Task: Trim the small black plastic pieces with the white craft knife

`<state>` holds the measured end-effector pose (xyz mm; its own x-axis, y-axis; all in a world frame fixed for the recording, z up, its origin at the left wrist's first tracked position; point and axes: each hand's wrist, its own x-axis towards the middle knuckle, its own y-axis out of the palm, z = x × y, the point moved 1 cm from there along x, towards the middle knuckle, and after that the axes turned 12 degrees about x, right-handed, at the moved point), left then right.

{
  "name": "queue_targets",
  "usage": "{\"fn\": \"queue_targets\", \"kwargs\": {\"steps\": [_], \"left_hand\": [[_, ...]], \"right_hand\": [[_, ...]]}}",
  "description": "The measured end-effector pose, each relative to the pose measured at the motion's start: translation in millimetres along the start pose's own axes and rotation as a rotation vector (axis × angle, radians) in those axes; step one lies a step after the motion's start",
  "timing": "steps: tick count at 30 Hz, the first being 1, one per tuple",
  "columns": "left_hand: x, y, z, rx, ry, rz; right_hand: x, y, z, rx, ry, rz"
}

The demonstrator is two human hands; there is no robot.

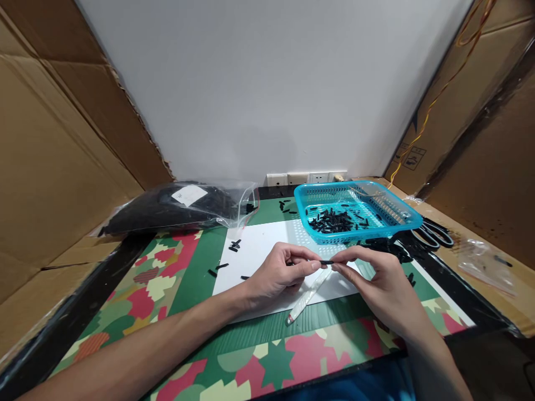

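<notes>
A small black stick-like piece (326,262) is pinched at both ends between my two hands, above a white sheet (259,245). My left hand (286,270) closes thumb and forefinger on its left end, the other fingers curled under. From the right, my right hand (371,273) pinches the other end between fingertips. Below them a whitish pen-like tool (307,298) lies slanting across the sheet's edge. Several similar black pieces (234,245) are scattered left of my hands. Beyond the hands, a blue plastic basket (359,234) holds a heap of black pieces (333,221).
A clear bag (184,207) full of black pieces lies at the back left. Scissors (432,234) and a small clear bag (487,264) are at the right. Cardboard walls (62,111) flank the table, with power sockets (307,178) behind it and a yellow wire (430,106) hanging right.
</notes>
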<state>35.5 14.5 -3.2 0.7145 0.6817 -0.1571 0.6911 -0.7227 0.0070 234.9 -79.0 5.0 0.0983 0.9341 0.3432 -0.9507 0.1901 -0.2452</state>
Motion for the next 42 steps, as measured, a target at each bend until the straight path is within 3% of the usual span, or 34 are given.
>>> {"fn": "queue_targets", "kwargs": {"steps": [7,11,17,20,23,28,31,35,42], "left_hand": [[2,-0.3,5,-0.029,-0.003,0.017],[1,0.1,0,-0.060,-0.011,0.052],[1,-0.6,-1,-0.060,0.034,0.092],[0,-2.2,1,-0.078,0.024,0.103],[0,-2.1,3,-0.099,-0.006,0.116],[3,1.3,8,-0.205,-0.037,0.026],[5,2.7,11,-0.236,0.015,-0.014],[6,2.3,14,-0.153,0.018,-0.047],[4,2.9,9,-0.036,0.040,-0.020]], "right_hand": [[0,2,3,-0.012,-0.012,0.036],[-3,-1,5,-0.081,-0.084,-0.059],[16,-37,0,-0.422,-0.339,-0.259],[34,-46,-6,-0.618,-0.350,-0.271],[37,-28,-4,-0.592,-0.338,-0.192],[10,41,16,-0.380,-0.392,0.127],[-1,69,20,-0.459,-0.453,0.147],[-4,78,15,-0.488,-0.439,0.084],[-6,63,8,-0.360,-0.393,0.000]]}}
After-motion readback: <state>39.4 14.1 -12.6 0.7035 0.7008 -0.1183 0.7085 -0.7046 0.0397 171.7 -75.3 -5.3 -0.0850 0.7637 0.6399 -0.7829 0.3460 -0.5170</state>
